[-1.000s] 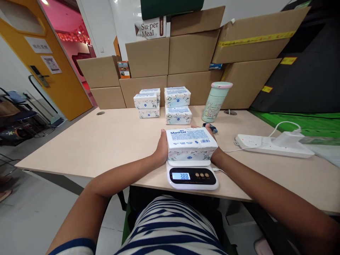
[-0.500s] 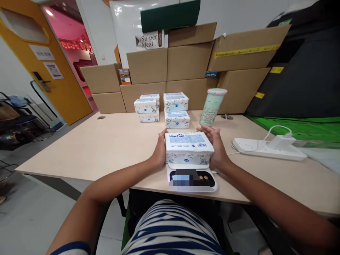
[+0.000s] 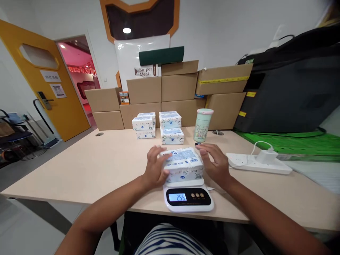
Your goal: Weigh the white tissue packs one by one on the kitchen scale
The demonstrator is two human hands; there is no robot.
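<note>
- Near the front edge of the pale wood-look desk (image 3: 114, 163): white flat electronic scale with black control panel (image 3: 189, 197), lit display digits look like 255.
- White soft rectangular tissue pack with blue print and floral sides (image 3: 183, 174) sits on the scale's plate, label side up, front face toward the person.
- Left grip (image 3: 154, 168): at the pack's left side, fingers bent over the top left edge, thumb low at the front left corner; thumb and fingers apart, not clamped.
- Left forearm (image 3: 117, 202) slants up and inward from lower left, elbow bent.
- Right grip (image 3: 217, 164): beside the pack's right side, palm inward, fingers loosely curved, thumb raised; apart, not clamped. Contact with the pack: cannot tell.
- Right forearm (image 3: 255, 202) runs diagonally in from lower right, straighter than the left.
- Small dark object (image 3: 198, 144), partly hidden, just beyond the right fingertips.
- Behind the pack: two stacks of similar floral tissue packs (image 3: 171, 136), then mint-green cylindrical tumbler with pink lid rim (image 3: 202, 126) to their right.
</note>
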